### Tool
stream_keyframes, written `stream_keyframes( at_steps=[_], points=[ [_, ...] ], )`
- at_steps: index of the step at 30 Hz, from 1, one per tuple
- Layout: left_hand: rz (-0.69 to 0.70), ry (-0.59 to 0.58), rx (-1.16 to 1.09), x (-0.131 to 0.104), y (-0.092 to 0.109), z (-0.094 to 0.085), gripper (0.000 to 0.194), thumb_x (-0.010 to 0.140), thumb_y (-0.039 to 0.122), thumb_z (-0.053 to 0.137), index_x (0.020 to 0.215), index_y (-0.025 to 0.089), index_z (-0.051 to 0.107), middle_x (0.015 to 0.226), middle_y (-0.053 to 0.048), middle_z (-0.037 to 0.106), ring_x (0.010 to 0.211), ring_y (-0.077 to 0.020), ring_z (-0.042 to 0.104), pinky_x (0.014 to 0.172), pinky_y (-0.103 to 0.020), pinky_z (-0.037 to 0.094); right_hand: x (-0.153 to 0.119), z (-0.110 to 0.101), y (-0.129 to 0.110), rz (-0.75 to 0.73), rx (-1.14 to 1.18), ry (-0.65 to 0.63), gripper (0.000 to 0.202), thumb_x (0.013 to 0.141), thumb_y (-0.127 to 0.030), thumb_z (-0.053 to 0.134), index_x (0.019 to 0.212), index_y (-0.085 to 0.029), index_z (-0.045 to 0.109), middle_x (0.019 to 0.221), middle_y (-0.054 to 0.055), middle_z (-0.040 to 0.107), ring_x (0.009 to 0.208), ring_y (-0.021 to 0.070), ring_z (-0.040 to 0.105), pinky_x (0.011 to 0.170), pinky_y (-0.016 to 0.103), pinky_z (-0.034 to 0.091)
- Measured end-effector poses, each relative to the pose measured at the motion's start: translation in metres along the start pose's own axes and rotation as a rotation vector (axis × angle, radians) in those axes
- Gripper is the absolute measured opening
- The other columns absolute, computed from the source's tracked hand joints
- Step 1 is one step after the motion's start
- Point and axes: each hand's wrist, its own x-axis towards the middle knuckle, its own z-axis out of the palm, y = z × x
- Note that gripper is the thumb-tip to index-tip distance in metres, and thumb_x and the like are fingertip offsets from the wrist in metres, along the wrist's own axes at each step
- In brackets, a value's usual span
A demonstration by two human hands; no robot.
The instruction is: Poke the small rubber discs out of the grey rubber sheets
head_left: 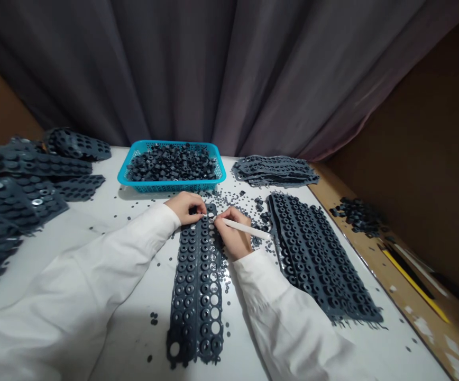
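A dark grey moulded rubber sheet with rows of ring-shaped parts lies lengthwise in front of me. Along its right column, several round holes show the white table through. My left hand rests at the sheet's far end, thumb and index finger pinched together; what they hold, if anything, is too small to make out. My right hand is closed around a slim white pen-like tool, whose rear end points right. Its tip is by the far right holes, close to my left fingertips.
A blue plastic basket full of small dark parts stands behind the sheet. More moulded sheets lie right, with flat perforated sheets behind. Other sheets are heaped left. Small dark discs litter the table. A yellow-handled tool lies far right.
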Motion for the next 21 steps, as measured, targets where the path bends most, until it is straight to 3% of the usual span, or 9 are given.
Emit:
stream_keyframes(
  at_steps=[5,9,13,16,21],
  points=[
    [0.089,-0.149,0.153,0.002,0.003,0.002,0.018,0.067,0.016,0.061,0.084,0.016,0.068,0.075,-0.002,0.061,0.072,-0.0151,0.059,0.07,-0.023,0.046,-0.001,-0.001,0.0,0.008,-0.016,-0.036,0.011,0.066,-0.022,0.058,0.057,-0.018,0.053,0.05,-0.004,0.053,0.049,0.0107,0.046,0.047,0.021,0.035],
    [0.059,-0.202,0.266,0.003,0.005,0.004,0.026,0.068,0.014,0.061,0.093,0.018,0.068,0.08,-0.003,0.061,0.076,-0.0167,0.06,0.072,-0.024,0.046,-0.001,-0.002,0.0,0.007,-0.036,-0.045,0.012,0.066,-0.023,0.058,0.056,-0.018,0.052,0.049,-0.005,0.052,0.048,0.0104,0.045,0.046,0.02,0.035],
    [0.073,-0.254,0.431,0.004,0.013,0.005,0.022,0.074,0.018,0.059,0.094,0.021,0.068,0.086,-0.005,0.062,0.082,-0.0198,0.06,0.074,-0.027,0.045,-0.002,-0.002,0.0,-0.017,-0.067,-0.049,0.012,0.066,-0.023,0.057,0.056,-0.019,0.052,0.049,-0.006,0.049,0.047,0.0098,0.043,0.046,0.02,0.034],
    [0.123,-0.247,0.461,0.004,0.018,0.008,0.016,0.078,0.017,0.056,0.086,0.021,0.068,0.084,-0.005,0.062,0.084,-0.0199,0.058,0.074,-0.028,0.044,-0.003,-0.002,-0.001,-0.044,-0.115,-0.052,0.013,0.066,-0.022,0.056,0.055,-0.019,0.051,0.048,-0.006,0.049,0.047,0.0093,0.042,0.048,0.02,0.034],
    [0.112,-0.149,0.304,-0.003,0.009,0.011,0.018,0.085,0.018,0.049,0.08,0.019,0.066,0.082,-0.005,0.064,0.082,-0.0166,0.059,0.075,-0.025,0.044,-0.005,-0.002,-0.001,-0.075,-0.158,-0.058,0.013,0.065,-0.022,0.055,0.053,-0.019,0.049,0.047,-0.006,0.049,0.046,0.0092,0.043,0.049,0.021,0.035]
  ],
)
